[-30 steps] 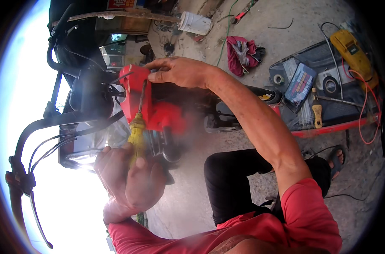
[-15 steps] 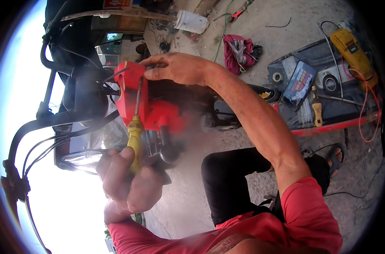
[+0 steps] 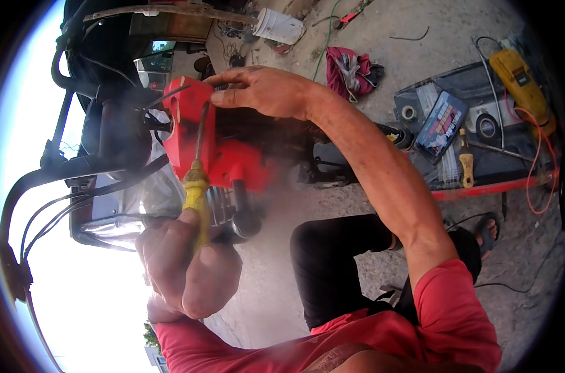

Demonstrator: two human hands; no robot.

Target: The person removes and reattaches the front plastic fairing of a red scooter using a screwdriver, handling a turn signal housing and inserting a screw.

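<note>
My left hand [image 3: 189,267] is closed round the yellow handle of a screwdriver [image 3: 196,193]. Its metal shaft points up along a red plastic cover [image 3: 189,133], and the tip lies by the cover's upper right part, close to my right thumb. My right hand [image 3: 257,93] reaches in from the right with fingers stretched and thumb apart, the fingertips touching the cover's right edge. A thin dark rod [image 3: 170,94] lies across the cover's upper left. Below the cover, a dark cylindrical part [image 3: 246,224] shows just above my left hand. Haze blurs the lower area.
Black handlebars [image 3: 34,183] with cables stand at the left. On a dark board [image 3: 431,93] at the right lie a phone [image 3: 441,124], a wooden-handled tool [image 3: 465,161], tape [image 3: 486,125] and a yellow meter [image 3: 519,78]. A white bucket [image 3: 278,26] and maroon cloth [image 3: 348,71] are on the ground.
The red cover, screwdriver and both hands sit slightly higher and further left in the picture. My left hand keeps its hold on the screwdriver, and my right fingertips stay at the cover.
</note>
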